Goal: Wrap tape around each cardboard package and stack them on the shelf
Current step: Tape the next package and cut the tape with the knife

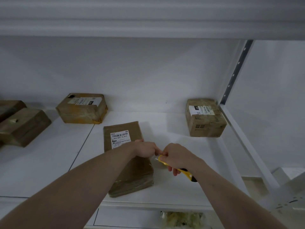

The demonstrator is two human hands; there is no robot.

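1. Nearest us, our right hand (177,157) grips a yellow utility knife (179,169), fingers curled round its handle.
2. At its nine o'clock, our left hand (146,148) pinches clear tape (155,158) above the flat package (127,157) lying on the shelf (173,126).
3. Farther back, one package (81,108) sits at eleven o'clock, another (205,117) at one o'clock.

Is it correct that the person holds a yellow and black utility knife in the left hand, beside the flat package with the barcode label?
Not quite. In the head view the yellow and black utility knife is in the right hand, not the left. The left hand rests on the flat package with the barcode label.
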